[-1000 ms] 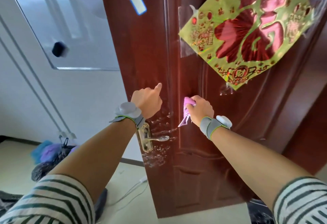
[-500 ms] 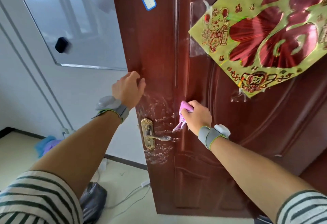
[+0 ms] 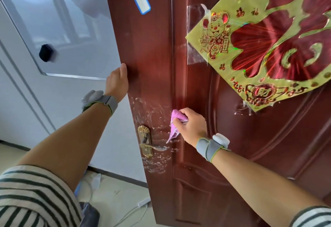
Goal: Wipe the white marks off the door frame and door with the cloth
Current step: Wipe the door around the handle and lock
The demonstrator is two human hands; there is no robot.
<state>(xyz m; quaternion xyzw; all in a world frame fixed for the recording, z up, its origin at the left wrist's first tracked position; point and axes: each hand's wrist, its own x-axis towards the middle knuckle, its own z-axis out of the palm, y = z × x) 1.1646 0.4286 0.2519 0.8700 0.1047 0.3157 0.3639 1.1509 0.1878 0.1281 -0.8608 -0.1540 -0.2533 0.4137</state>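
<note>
Left grip (image 3: 117, 81) has shifted to clasp door (image 3: 152, 47) edge; right grip (image 3: 192, 126) clutches cloth (image 3: 174, 119).

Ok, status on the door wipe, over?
Right hand grips pink cloth on door, left hand grips door edge. White marks show above and below handle. Handle sits among them.

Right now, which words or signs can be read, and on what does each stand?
"財": in the round emblem at the gold poster's lower corner.
"福": small red characters near the mouse on that poster.
Blue-edged label on the door: no legible text.
</note>
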